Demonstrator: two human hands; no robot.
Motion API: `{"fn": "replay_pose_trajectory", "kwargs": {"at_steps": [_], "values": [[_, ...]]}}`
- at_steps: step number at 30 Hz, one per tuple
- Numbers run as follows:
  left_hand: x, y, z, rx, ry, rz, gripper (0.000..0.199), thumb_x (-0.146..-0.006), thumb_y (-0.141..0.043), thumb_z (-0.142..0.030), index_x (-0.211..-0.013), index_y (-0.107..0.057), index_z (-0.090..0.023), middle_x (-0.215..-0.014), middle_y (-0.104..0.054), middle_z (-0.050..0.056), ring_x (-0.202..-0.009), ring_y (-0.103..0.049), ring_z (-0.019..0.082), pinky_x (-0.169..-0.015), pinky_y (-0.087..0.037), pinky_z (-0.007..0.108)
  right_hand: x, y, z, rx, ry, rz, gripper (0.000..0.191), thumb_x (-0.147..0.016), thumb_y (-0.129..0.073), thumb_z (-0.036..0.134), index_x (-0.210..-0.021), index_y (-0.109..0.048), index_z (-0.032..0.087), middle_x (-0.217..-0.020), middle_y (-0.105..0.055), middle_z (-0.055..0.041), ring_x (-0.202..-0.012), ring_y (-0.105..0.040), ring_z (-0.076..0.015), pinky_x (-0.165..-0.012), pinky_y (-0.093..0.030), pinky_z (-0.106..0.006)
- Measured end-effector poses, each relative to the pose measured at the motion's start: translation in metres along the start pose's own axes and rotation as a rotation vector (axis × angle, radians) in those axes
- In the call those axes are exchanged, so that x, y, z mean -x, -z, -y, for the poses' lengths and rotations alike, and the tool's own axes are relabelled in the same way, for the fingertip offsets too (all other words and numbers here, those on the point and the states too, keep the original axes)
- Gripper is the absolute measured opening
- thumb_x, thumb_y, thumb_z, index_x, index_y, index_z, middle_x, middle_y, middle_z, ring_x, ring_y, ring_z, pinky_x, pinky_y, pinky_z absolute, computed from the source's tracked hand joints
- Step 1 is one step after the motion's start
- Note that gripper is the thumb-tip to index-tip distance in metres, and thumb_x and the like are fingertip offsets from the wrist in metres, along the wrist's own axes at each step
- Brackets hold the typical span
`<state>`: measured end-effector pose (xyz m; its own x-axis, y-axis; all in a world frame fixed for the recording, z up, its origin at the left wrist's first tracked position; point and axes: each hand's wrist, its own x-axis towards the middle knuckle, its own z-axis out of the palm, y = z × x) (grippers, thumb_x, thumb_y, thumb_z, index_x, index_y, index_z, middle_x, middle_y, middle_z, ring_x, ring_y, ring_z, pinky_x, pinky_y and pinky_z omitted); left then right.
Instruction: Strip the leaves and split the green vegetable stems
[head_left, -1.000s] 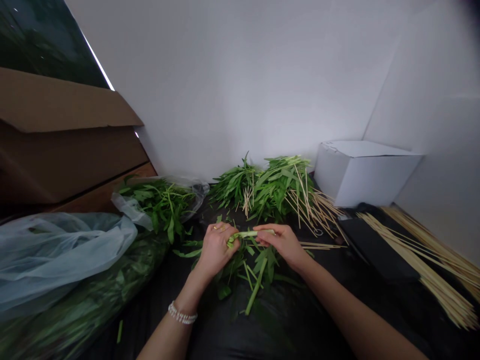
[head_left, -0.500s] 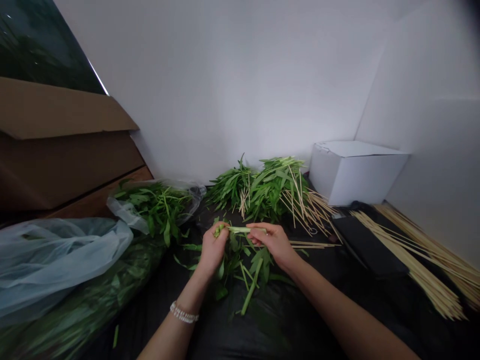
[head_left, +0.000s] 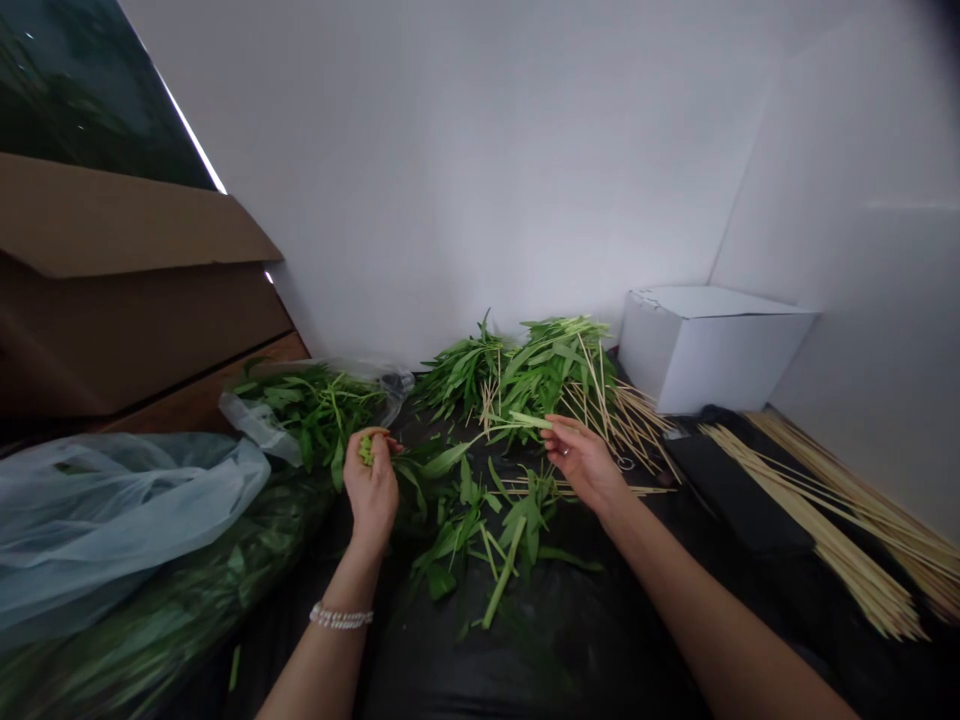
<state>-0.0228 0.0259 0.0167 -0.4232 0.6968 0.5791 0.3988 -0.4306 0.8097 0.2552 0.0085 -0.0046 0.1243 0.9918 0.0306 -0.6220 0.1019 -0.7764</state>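
While the left hand (head_left: 372, 488) clutches greens (head_left: 366, 450), the right hand (head_left: 589, 468) pinches a stalk (head_left: 531, 421) — pale green.

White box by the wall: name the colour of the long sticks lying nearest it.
Pale straw yellow, clearest in the head view.

Boxes against a pale wall (head_left: 465, 180), above a black covering (head_left: 600, 640).
At far left, a brown cardboard box (head_left: 112, 335) with a flap (head_left: 135, 220) spread outward, beside a strip of reddish-brown wood (head_left: 210, 396) and below a dark green, glossy panel (head_left: 82, 100); at right, a white box (head_left: 720, 350) near the corner, with a flat black object (head_left: 739, 500) lying in front, too dark to identify.
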Motion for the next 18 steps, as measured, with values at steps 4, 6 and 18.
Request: {"fn": "replay_pose_trajectory", "kwargs": {"at_steps": [4,6,18], "values": [[-0.005,0.010,-0.007,-0.093,-0.106,-0.195,0.015,-0.088,-0.050,-0.031,-0.091,-0.057,-0.018,-0.070,-0.055,-0.003,-0.061,-0.053,0.011,-0.063,-0.043,0.023,0.000,0.000,0.000,0.005,-0.018,0.005,0.035,-0.054,-0.086,0.029,-0.085,-0.074,0.019,-0.074,-0.073,-0.0023,-0.063,-0.062,-0.0108,-0.053,-0.044,-0.020],[-0.005,0.013,-0.014,-0.142,-0.174,-0.276,0.017,-0.085,-0.057,-0.031,-0.095,-0.059,-0.018,-0.077,-0.055,-0.002,-0.067,-0.053,0.011,-0.067,-0.043,0.023,0.000,0.000,-0.001,0.002,-0.026,0.007,0.034,-0.054,-0.086,0.028,-0.085,-0.073,0.019,-0.075,-0.073,-0.0026,-0.063,-0.062,-0.0105,-0.053,-0.043,-0.020],[0.001,0.019,-0.020,-0.349,-0.433,-0.175,0.015,-0.086,-0.058,-0.028,-0.094,-0.066,-0.018,-0.088,-0.064,0.005,-0.084,-0.062,0.020,-0.080,-0.048,0.037,0.000,0.001,-0.007,0.021,-0.051,0.010,0.036,-0.057,-0.084,0.028,-0.091,-0.073,0.021,-0.082,-0.075,-0.0030,-0.062,-0.061,-0.0095,-0.052,-0.041,-0.019]]}}
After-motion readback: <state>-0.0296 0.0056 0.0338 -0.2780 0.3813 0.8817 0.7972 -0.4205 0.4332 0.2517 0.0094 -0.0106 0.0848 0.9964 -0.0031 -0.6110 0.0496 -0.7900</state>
